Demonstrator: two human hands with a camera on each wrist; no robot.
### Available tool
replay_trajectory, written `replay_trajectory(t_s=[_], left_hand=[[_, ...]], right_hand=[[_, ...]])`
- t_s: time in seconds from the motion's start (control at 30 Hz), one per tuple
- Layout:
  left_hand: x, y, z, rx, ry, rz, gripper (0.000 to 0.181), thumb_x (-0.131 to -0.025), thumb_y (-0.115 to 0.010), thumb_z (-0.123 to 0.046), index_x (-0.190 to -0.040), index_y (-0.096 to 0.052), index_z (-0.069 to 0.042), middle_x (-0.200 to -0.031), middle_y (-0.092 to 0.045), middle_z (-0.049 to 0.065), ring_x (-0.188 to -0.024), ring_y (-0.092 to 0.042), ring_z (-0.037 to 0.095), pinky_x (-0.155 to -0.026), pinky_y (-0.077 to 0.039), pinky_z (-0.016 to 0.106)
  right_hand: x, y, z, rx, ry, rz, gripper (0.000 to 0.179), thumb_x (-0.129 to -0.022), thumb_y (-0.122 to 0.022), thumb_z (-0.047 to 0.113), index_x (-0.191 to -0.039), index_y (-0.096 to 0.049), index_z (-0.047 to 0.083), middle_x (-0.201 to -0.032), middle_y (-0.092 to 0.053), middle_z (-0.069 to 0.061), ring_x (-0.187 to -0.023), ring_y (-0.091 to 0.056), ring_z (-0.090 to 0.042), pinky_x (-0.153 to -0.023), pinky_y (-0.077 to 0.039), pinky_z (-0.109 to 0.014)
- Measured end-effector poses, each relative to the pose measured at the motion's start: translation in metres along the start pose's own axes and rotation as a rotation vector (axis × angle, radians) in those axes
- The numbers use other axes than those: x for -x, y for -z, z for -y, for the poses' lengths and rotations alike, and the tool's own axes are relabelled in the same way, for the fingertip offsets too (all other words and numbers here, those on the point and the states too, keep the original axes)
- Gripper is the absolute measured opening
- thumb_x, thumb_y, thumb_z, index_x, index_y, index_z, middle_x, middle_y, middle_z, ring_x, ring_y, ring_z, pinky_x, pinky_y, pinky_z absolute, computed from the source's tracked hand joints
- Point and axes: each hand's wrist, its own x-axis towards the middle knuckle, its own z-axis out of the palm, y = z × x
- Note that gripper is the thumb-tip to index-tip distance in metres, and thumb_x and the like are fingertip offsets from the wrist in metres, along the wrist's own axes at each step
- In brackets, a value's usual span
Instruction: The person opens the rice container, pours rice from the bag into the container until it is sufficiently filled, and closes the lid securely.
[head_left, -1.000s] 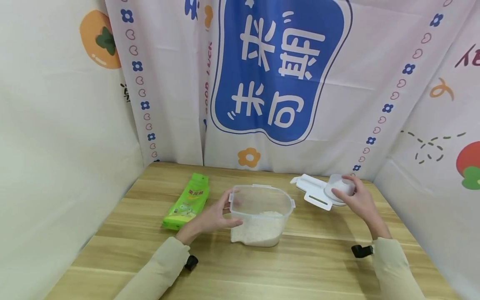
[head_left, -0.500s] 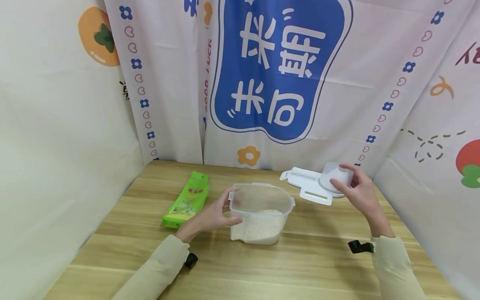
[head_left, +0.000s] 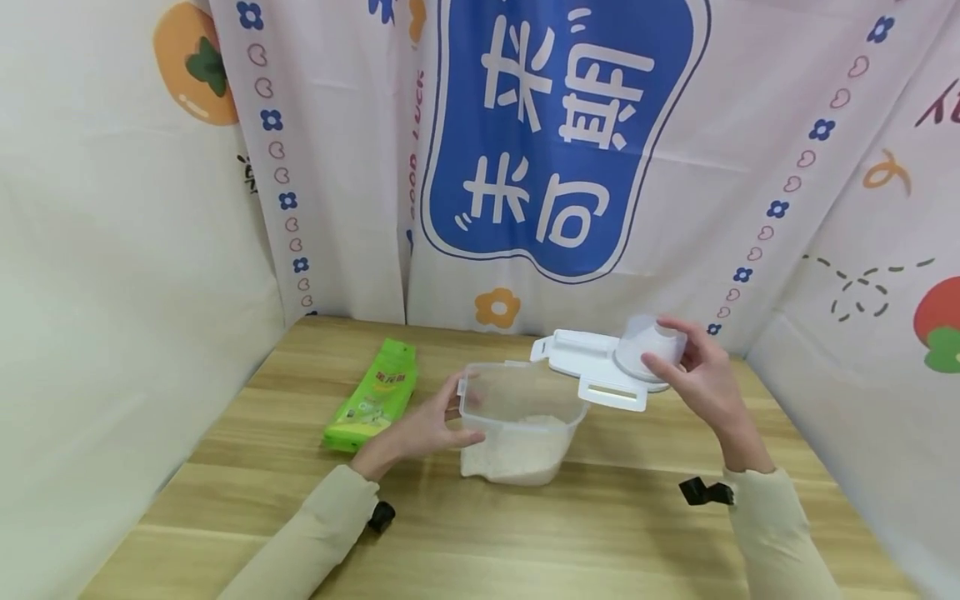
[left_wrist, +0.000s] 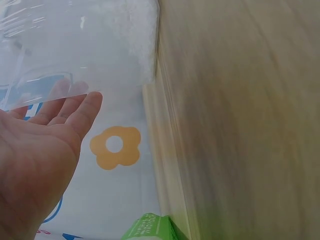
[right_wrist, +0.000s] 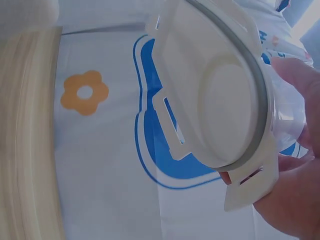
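Note:
A clear plastic container (head_left: 517,454) partly filled with white rice-like grains stands upright on the table. My left hand (head_left: 427,427) holds its left side, the thumb in front and the fingers behind. In the left wrist view the fingertips (left_wrist: 90,107) lie against the see-through wall. My right hand (head_left: 701,379) grips the clear round cup (head_left: 648,346) on top of a white lid (head_left: 588,358). The lid hangs level above the table, its left part over the container's right rim. From the right wrist, the lid's underside (right_wrist: 227,110) shows a grey seal and slotted side flaps.
A green packet (head_left: 375,400) lies on the wooden table (head_left: 465,550), left of the container. Printed cloth (head_left: 345,167) hangs behind the table and along both sides. Black wrist cameras (head_left: 705,492) sit at both sleeves.
My right hand has lifted the lid off the table and carried it left, to the container's right rim. The left hand stays on the container.

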Motion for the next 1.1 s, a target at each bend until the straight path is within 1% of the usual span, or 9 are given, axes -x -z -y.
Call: replay_trajectory(t_s=[0.1,0.27,0.43,0.6,0.77,0.83,0.9,1.0,1.1], left_hand=[[-0.002,0.0,0.0,0.001,0.002,-0.01,0.095,-0.084,-0.078,-0.033,-0.153,-0.013,-0.031,-0.142,-0.05,0.011,-0.135,-0.049,0.028,-0.114,-0.039,0.04],[-0.003,0.0,0.0,-0.003,0.007,-0.017,0.096,-0.083,-0.079,-0.034,-0.153,-0.014,-0.03,-0.141,-0.049,0.009,-0.134,-0.049,0.027,-0.114,-0.04,0.04],[-0.006,-0.001,0.002,-0.006,0.011,-0.014,0.097,-0.082,-0.079,-0.036,-0.154,-0.014,-0.03,-0.142,-0.048,0.009,-0.136,-0.046,0.027,-0.114,-0.04,0.039],[-0.008,-0.002,0.001,0.023,-0.013,-0.004,0.097,-0.083,-0.079,-0.032,-0.154,-0.013,-0.032,-0.143,-0.047,0.009,-0.136,-0.047,0.027,-0.113,-0.041,0.039],[-0.009,-0.003,0.001,0.036,-0.017,-0.007,0.1,-0.084,-0.078,-0.029,-0.156,-0.008,-0.027,-0.152,-0.037,0.01,-0.14,-0.041,0.029,-0.115,-0.038,0.043],[-0.009,-0.004,0.001,0.037,-0.02,-0.005,0.101,-0.085,-0.078,-0.029,-0.156,-0.007,-0.027,-0.153,-0.035,0.009,-0.14,-0.041,0.028,-0.116,-0.038,0.043],[-0.009,-0.005,0.001,0.048,-0.038,0.002,0.1,-0.085,-0.078,-0.029,-0.156,-0.007,-0.026,-0.152,-0.036,0.008,-0.139,-0.042,0.027,-0.115,-0.039,0.042],[-0.009,-0.005,0.001,0.056,-0.051,-0.008,0.1,-0.084,-0.078,-0.03,-0.155,-0.008,-0.027,-0.151,-0.036,0.005,-0.138,-0.043,0.026,-0.114,-0.04,0.04],[-0.007,-0.005,0.003,0.049,-0.061,-0.011,0.099,-0.085,-0.077,-0.03,-0.155,-0.008,-0.025,-0.153,-0.034,0.006,-0.139,-0.041,0.027,-0.113,-0.041,0.042]], right_hand=[[-0.002,-0.007,0.008,-0.032,0.03,0.002,0.056,-0.086,-0.074,0.007,-0.137,-0.053,0.011,-0.13,-0.056,-0.014,-0.089,-0.059,-0.002,-0.078,-0.051,-0.007],[0.001,-0.021,0.016,-0.16,0.081,0.008,0.056,-0.082,-0.073,-0.004,-0.134,-0.055,0.005,-0.129,-0.055,-0.011,-0.093,-0.061,-0.003,-0.08,-0.052,-0.009],[0.005,-0.033,0.022,-0.247,0.111,0.024,0.057,-0.081,-0.072,-0.009,-0.134,-0.054,0.002,-0.135,-0.053,-0.016,-0.098,-0.061,-0.005,-0.084,-0.052,-0.011],[0.007,-0.045,0.026,-0.284,0.137,0.032,0.056,-0.08,-0.072,-0.01,-0.133,-0.054,0.002,-0.137,-0.053,-0.018,-0.103,-0.061,-0.006,-0.087,-0.052,-0.012],[0.009,-0.056,0.029,-0.322,0.176,0.048,0.057,-0.079,-0.071,-0.013,-0.131,-0.054,0.0,-0.139,-0.051,-0.02,-0.11,-0.06,-0.007,-0.092,-0.052,-0.014],[0.01,-0.06,0.031,-0.327,0.189,0.049,0.057,-0.078,-0.071,-0.014,-0.131,-0.054,-0.001,-0.139,-0.051,-0.021,-0.111,-0.059,-0.008,-0.093,-0.052,-0.014],[0.011,-0.064,0.032,-0.331,0.193,0.048,0.056,-0.077,-0.072,-0.014,-0.13,-0.055,-0.001,-0.138,-0.052,-0.022,-0.111,-0.059,-0.008,-0.093,-0.052,-0.014],[0.012,-0.07,0.034,-0.323,0.183,0.07,0.055,-0.079,-0.073,-0.011,-0.13,-0.055,0.002,-0.14,-0.051,-0.02,-0.113,-0.058,-0.008,-0.094,-0.051,-0.014],[0.013,-0.076,0.035,-0.315,0.174,0.095,0.054,-0.08,-0.074,-0.007,-0.13,-0.055,0.003,-0.141,-0.05,-0.019,-0.115,-0.057,-0.008,-0.094,-0.051,-0.015]])
